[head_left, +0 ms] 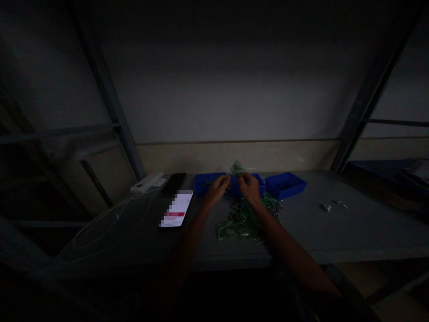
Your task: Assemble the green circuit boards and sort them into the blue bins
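Observation:
My right hand point(250, 187) pinches a small green-tinted plastic bag point(237, 167), raised above the middle blue bin point(260, 182). Small dark shapes show inside the bag. Close by on its left, my left hand point(217, 188) has its fingers closed together in front of the left blue bin point(200, 188); anything between them is too dark to make out. Below my hands, a heap of similar green bags point(238, 229) and small metal parts lies on the grey table, partly covered by my right forearm. The right blue bin point(288, 191) stands apart from both hands.
On the left lie a phone with a lit screen point(177, 209), a dark flat object point(174, 182) and a white power strip point(147, 182) with trailing cables point(117, 214). Small metal pieces point(325, 207) rest on the right. Metal posts point(125, 143) flank the table against a wall.

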{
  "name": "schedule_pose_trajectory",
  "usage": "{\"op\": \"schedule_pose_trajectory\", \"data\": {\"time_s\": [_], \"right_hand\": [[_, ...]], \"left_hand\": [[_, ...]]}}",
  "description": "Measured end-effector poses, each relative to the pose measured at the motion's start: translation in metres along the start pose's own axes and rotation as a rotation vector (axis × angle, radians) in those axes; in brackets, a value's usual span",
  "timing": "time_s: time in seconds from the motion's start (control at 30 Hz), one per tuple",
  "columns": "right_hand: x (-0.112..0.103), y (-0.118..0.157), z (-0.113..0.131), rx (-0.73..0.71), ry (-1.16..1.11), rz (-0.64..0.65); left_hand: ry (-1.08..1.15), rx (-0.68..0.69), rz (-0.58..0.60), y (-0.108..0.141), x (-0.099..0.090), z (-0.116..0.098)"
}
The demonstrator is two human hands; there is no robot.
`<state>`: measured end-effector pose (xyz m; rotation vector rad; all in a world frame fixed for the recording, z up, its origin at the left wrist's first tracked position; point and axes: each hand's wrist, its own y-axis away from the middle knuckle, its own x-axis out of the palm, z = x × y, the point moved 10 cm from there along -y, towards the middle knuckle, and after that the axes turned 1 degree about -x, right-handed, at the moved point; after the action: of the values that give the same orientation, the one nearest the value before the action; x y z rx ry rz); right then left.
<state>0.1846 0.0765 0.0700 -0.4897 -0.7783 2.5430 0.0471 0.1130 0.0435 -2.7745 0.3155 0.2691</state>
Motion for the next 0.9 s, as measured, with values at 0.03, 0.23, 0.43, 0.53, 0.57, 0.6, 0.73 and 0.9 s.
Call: {"op": "schedule_pose_trajectory", "data": {"time_s": [0.03,0.23,0.43,0.53,0.57,0.6,0.73,0.9], "right_hand": [[0.002,0.002,0.007,-0.073,0.066,0.015],[0.027,0.016,0.027,-0.329,0.281,0.199],[0.021,0.01,0.017,-0.259,0.209,0.183],[0.018,0.004,0.004,-0.135,0.149,0.15],[0.017,0.003,-0.001,-0.077,0.111,0.146],[0.018,0.002,-0.007,-0.009,0.056,0.15],[0.026,0.004,-0.025,0.257,-0.257,0.216],[0.026,0.001,-0.029,0.288,-0.371,0.224]], "left_hand": [[0.047,-0.046,0.023,-0.001,0.003,0.006],[0.255,-0.203,0.018,-0.007,0.004,0.028],[-0.044,0.018,-0.042,-0.002,-0.007,0.001],[-0.301,0.151,-0.09,0.002,-0.008,-0.015],[-0.352,0.191,-0.093,0.003,-0.007,-0.018],[-0.386,0.23,-0.091,0.003,-0.004,-0.021],[-0.472,0.364,-0.055,0.006,0.007,-0.022],[-0.529,0.446,0.035,0.013,0.02,-0.022]]}}
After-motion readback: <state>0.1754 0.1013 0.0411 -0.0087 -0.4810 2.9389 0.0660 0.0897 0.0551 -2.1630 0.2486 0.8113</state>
